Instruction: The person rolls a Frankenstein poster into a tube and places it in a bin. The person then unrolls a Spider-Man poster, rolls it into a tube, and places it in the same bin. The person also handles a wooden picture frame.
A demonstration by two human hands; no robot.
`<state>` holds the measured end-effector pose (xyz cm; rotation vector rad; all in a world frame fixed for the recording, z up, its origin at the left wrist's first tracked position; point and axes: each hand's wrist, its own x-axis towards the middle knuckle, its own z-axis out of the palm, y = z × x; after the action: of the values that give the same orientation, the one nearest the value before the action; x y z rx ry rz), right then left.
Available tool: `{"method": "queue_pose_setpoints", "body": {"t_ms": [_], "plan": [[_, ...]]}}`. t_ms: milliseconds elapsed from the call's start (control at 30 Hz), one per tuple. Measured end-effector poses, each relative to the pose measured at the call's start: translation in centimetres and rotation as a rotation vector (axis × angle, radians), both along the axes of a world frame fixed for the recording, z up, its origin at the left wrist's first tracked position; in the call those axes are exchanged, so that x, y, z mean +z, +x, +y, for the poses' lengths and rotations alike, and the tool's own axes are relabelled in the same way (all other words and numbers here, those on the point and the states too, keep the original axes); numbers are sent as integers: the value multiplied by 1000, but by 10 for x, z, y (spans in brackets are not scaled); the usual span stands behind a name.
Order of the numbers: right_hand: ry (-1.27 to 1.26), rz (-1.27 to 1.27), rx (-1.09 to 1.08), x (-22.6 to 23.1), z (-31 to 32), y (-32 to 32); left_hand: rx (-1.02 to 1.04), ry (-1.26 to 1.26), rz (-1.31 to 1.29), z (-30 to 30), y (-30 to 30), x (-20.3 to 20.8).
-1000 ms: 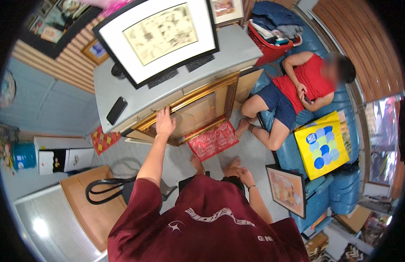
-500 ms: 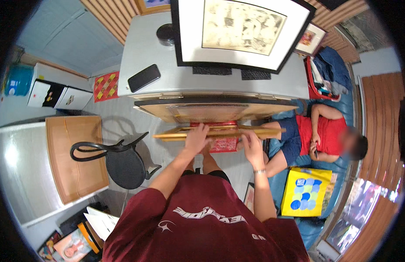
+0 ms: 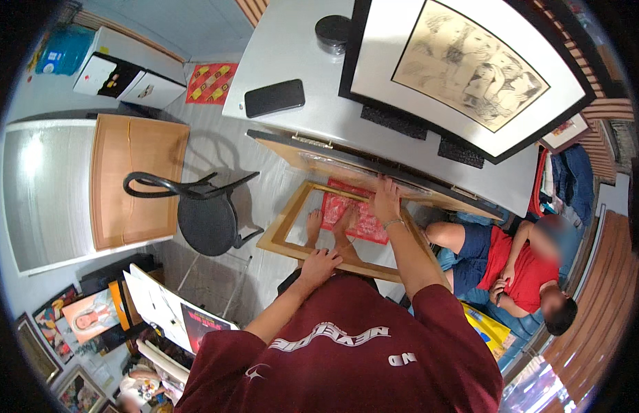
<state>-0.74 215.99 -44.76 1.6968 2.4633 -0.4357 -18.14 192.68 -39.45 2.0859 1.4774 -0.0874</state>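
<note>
A gold-brown wooden picture frame point(image 3: 279, 233) is tilted in front of my body, its opening showing my bare feet and the floor through it. My left hand point(image 3: 321, 267) lies over the near rail, fingers curled on the wood. At the far rail, my right hand point(image 3: 386, 199) grips the frame, its thumb side hidden. Just beyond, a dark-edged framed panel point(image 3: 319, 162) with its brown back showing leans against the grey-topped cabinet point(image 3: 319, 89). The right fingertips come close to this panel; whether they touch it I cannot tell.
On the cabinet are a phone point(image 3: 274, 98), a round black container point(image 3: 333, 33) and a framed drawing point(image 3: 464, 69). A black chair point(image 3: 208, 224) stands left, near a brown panel point(image 3: 137, 182). A person in red point(image 3: 502, 258) sits right. A red mat point(image 3: 364, 224) lies below.
The wooden frame has gone from nearly edge-on to tilted, showing its opening. My left hand has come nearer my body, while my right now reaches farther out. The view has turned.
</note>
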Motion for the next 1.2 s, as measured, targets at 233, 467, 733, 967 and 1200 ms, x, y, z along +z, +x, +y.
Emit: {"method": "queue_pose_setpoints", "body": {"t_ms": [233, 467, 733, 967, 1200], "plan": [[10, -14, 77, -27, -30, 3, 41, 14, -31, -3, 2, 6], [-489, -6, 313, -53, -56, -8, 37, 12, -35, -7, 2, -1], [-364, 139, 310, -21, -23, 8, -26, 113, -49, 6, -3, 10], [-342, 119, 420, 227, 30, 44, -59, 44, -127, 23, -12, -2], [-297, 89, 463, 490, 54, 85, -335, 118, -39, 77, -25, 1]]}}
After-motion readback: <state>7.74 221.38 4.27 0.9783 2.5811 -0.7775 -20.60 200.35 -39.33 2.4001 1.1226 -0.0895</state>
